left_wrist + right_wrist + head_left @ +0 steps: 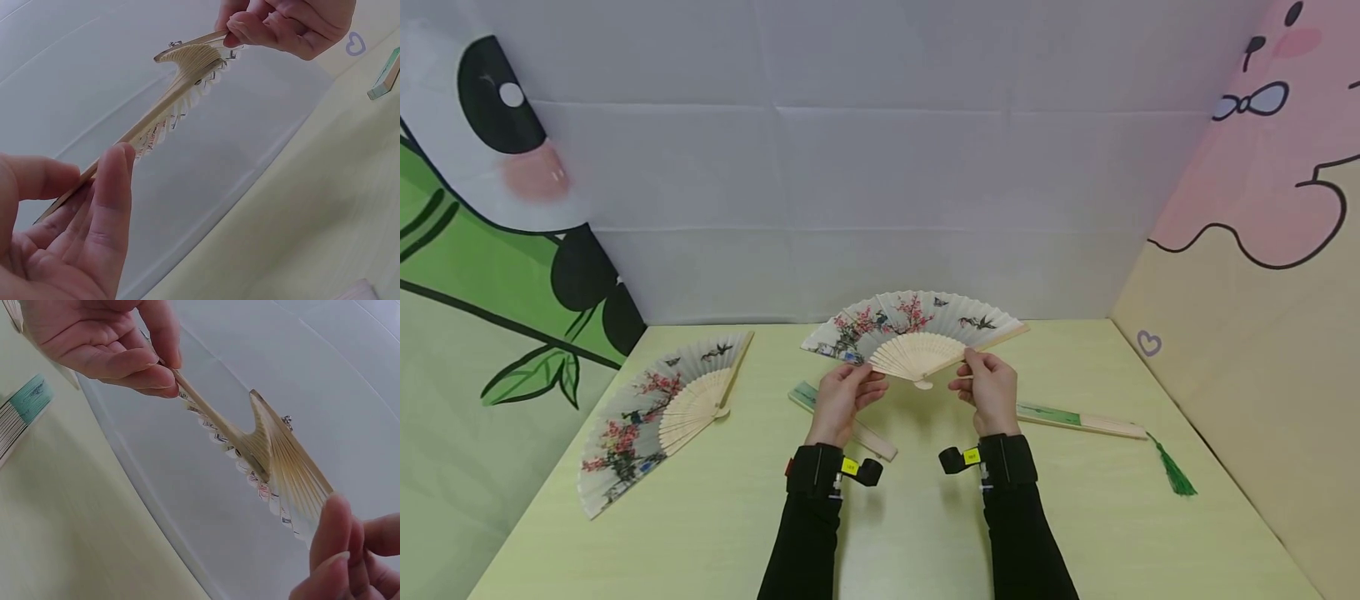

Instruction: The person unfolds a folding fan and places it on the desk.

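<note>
A spread folding fan with pink blossoms and birds on white is held up above the table, its pivot end towards me. My left hand pinches its left outer rib between thumb and fingers. On the other side my right hand pinches the right outer rib. In the left wrist view the fan shows edge-on, its ribs slanting between both hands. The right wrist view shows the fan's pale ribs and a small metal pivot.
Another spread fan with blossoms lies at the table's left. Behind my left hand lies a folded green-and-white fan. Right of my right hand is a folded fan with a green tassel. A grey-white cloth wall stands behind the table.
</note>
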### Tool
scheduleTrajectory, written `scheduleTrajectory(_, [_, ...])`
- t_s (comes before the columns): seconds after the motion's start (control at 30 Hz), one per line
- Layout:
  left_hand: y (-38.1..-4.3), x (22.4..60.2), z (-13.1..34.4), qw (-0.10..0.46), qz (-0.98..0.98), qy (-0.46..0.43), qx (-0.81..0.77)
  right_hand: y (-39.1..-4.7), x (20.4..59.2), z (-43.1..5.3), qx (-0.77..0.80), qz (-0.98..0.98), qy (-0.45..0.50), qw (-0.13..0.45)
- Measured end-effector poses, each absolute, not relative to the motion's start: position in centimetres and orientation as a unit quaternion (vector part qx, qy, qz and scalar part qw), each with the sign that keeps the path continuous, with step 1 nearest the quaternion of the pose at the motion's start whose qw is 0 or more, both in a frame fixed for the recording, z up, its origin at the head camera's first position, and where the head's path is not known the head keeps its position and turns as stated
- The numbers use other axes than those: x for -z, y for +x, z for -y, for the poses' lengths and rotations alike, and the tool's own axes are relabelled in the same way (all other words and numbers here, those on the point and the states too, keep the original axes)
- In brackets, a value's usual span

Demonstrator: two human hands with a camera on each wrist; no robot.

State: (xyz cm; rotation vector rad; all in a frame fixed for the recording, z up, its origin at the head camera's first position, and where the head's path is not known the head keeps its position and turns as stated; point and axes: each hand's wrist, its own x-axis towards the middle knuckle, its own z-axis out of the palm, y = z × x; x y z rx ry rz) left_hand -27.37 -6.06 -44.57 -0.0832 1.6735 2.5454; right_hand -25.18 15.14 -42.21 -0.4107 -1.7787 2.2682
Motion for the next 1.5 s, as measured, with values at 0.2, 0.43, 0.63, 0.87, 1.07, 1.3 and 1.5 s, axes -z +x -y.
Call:
scheduleTrajectory(0.2, [-27.4,44.5,5.5,0.051,-0.547,-0.024,-0.835,-25.1,42.2,-15.7,-0.782,0.592,-0.151,0.123])
scheduleTrajectory(0.43, [-27.3,44.2,4.4,0.058,-0.541,-0.015,-0.839,-24.9,42.1,-16.7,-0.796,0.563,-0.171,0.141])
scheduleTrajectory(0.63, [-27.2,44.2,3.4,0.057,-0.54,-0.008,-0.839,-24.8,42.1,-17.7,-0.808,0.541,-0.188,0.139])
scheduleTrajectory(0.87, [-26.9,44.2,2.1,0.069,-0.543,0.002,-0.837,-24.5,42.2,-19.6,-0.813,0.523,-0.209,0.145])
scheduleTrajectory(1.07, [-26.4,44.7,0.4,0.088,-0.555,0.02,-0.827,-24.2,42.8,-21.2,-0.815,0.511,-0.23,0.15])
scheduleTrajectory(1.3, [-27.6,44.8,-1.9,0.113,-0.565,0.042,-0.816,-23.8,43.4,-22.9,-0.823,0.484,-0.246,0.169])
scheduleTrajectory(1.5, [-29.9,44.9,-4.5,0.157,-0.577,0.041,-0.801,-23.6,44.2,-24.7,-0.83,0.451,-0.269,0.19])
